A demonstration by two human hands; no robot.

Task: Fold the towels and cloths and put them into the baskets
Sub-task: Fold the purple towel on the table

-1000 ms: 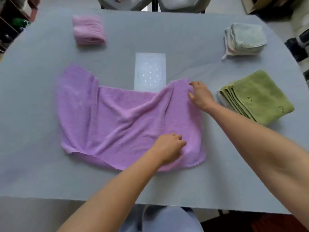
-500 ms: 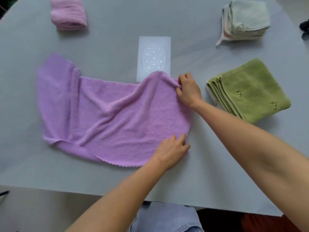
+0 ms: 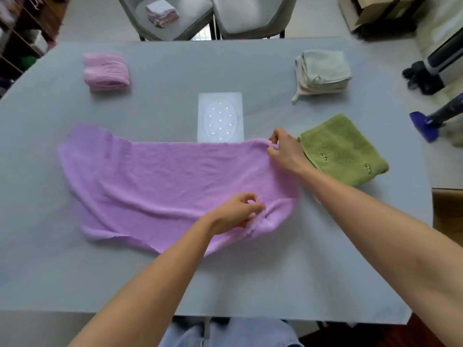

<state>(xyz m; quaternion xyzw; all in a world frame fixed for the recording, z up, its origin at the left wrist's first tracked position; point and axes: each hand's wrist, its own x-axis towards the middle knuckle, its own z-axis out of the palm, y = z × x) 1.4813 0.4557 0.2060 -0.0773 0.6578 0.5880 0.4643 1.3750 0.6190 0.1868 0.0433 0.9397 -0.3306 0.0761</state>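
A large purple towel (image 3: 162,181) lies spread and wrinkled across the middle of the grey table (image 3: 250,284). My left hand (image 3: 235,214) pinches the towel's near right corner, bunching the fabric. My right hand (image 3: 285,152) grips the far right corner, close beside a folded green towel (image 3: 343,149). A folded pink towel (image 3: 106,71) sits at the far left. A folded stack of pale cloths (image 3: 323,71) sits at the far right. No basket is in view.
A white card with an oval dotted pattern (image 3: 220,116) lies flat just behind the purple towel. Two chairs stand beyond the table; the left chair (image 3: 195,13) holds a folded cloth stack (image 3: 161,12). A vacuum and a blue tool (image 3: 426,126) stand off the right edge.
Both hands closed on the purple towel's right corners and pulled them rightward, stretching the far edge straighter. The view tilted up, showing the chairs.
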